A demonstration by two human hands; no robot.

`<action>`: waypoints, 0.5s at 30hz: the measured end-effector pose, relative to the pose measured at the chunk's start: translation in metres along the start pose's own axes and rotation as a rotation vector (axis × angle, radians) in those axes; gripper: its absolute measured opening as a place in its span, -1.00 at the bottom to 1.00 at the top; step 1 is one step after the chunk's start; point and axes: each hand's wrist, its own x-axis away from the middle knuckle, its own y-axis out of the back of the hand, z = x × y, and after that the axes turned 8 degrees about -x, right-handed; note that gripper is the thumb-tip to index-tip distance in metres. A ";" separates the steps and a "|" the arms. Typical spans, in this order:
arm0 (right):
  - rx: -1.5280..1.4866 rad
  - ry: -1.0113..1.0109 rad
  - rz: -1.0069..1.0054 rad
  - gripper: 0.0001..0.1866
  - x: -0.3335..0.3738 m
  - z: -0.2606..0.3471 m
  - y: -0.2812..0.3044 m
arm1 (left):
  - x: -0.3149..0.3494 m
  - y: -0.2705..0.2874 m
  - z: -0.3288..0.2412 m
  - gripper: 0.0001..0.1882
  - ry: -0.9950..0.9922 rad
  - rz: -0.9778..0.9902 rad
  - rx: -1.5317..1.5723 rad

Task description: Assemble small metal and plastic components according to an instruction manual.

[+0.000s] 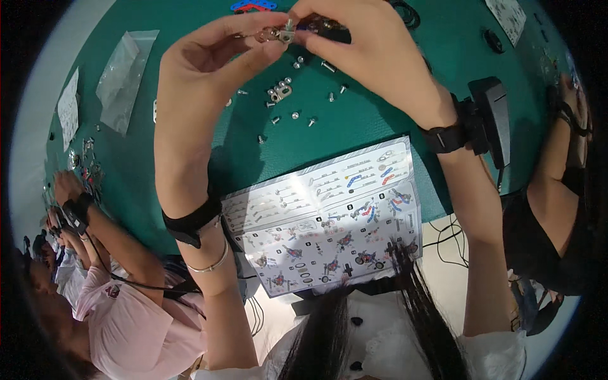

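Observation:
Near the far side of the green table, my two hands meet fingertip to fingertip. My left hand [215,57] pinches a small silver metal bracket [287,36] with a hole in it. A small screw [289,24] stands upright at the bracket's top. From the right, the thumb and fingers of my right hand [367,44] close on the same bracket; dark and brassy bits show behind them, too small to name. Just below my hands lie loose screws [295,116] and another silver bracket [281,92] with round-headed pieces beside it.
A printed instruction sheet [329,221] overhangs the table's near edge. Clear plastic bags [126,82] lie at the left, blue and red perforated strips [253,6] at the far edge. A black ring-shaped part [493,41] sits at the right. Other people's arms [120,247] flank me.

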 end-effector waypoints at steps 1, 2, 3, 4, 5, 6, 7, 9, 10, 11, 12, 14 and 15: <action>0.022 0.083 -0.071 -0.83 0.002 -0.012 -0.007 | 0.000 0.000 -0.002 -0.68 0.017 -0.012 0.010; 0.045 0.167 -0.142 -0.80 0.005 -0.021 -0.012 | 0.001 0.000 -0.002 -0.68 0.009 -0.012 0.009; 0.076 0.180 -0.134 -0.78 0.003 -0.021 -0.013 | 0.002 0.002 -0.001 -0.69 0.014 -0.014 -0.003; 0.079 0.184 -0.135 -0.78 0.003 -0.021 -0.013 | 0.002 0.003 0.000 -0.69 0.020 -0.016 -0.014; 0.042 0.125 -0.091 -0.79 0.003 -0.019 -0.012 | 0.002 0.003 0.002 -0.69 0.016 -0.017 -0.014; 0.006 0.067 -0.046 -0.79 0.003 -0.017 -0.011 | 0.001 0.003 0.002 -0.69 0.022 -0.012 0.017; 0.009 0.070 -0.048 -0.79 0.003 -0.016 -0.011 | 0.000 0.003 0.003 -0.69 0.029 -0.007 0.048; 0.031 0.095 -0.044 -0.82 0.003 -0.015 -0.011 | -0.001 0.002 0.001 -0.69 0.033 -0.013 0.054; 0.032 0.097 -0.046 -0.82 0.003 -0.014 -0.011 | -0.001 0.002 0.000 -0.68 0.041 -0.019 0.060; 0.038 0.071 -0.015 -0.84 0.003 -0.014 -0.011 | -0.001 0.003 0.001 -0.68 0.039 -0.019 0.059; 0.045 0.045 0.016 -0.85 0.003 -0.013 -0.011 | -0.001 0.004 0.001 -0.68 0.027 -0.016 0.080; 0.045 0.027 0.029 -0.84 0.003 -0.010 -0.010 | -0.001 0.005 0.001 -0.69 0.014 -0.013 0.101; 0.043 0.006 0.045 -0.82 0.002 -0.010 -0.010 | 0.000 0.005 0.001 -0.69 0.023 -0.014 0.113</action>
